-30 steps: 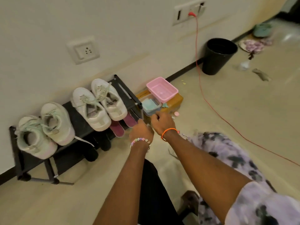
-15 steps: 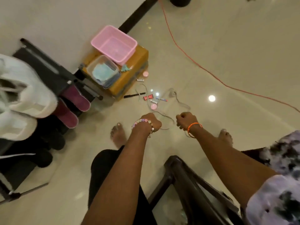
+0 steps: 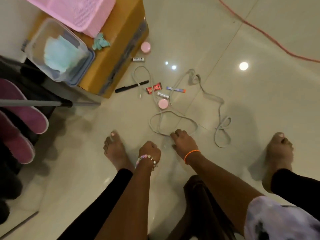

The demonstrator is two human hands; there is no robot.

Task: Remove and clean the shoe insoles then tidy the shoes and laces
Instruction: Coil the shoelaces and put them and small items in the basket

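Observation:
Two grey shoelaces lie loose on the shiny floor: one (image 3: 173, 124) forms a loop just ahead of my hands, the other (image 3: 219, 104) trails off to the right. My right hand (image 3: 184, 142) reaches down to the near edge of the loop. Its fingertips touch the lace and the thumb stays apart. My left hand (image 3: 149, 149) hovers beside it as a fist with nothing seen in it. Two pink insoles (image 3: 26, 115) stick out from the shoe rack (image 3: 34, 103) at the left. No shoes are in view.
A cardboard box (image 3: 117, 49) carries a pink basket (image 3: 78, 13) and a clear container (image 3: 58, 52) with a blue cloth. Pink lids, a black stick and wrappers (image 3: 153, 88) litter the floor. An orange cable (image 3: 259, 30) runs far right. My bare feet flank a dark stool (image 3: 199, 196).
My head tipped from the rack and wall down to the floor. Both hands dropped from near the box toward the laces, and my right hand unclenched onto the loop.

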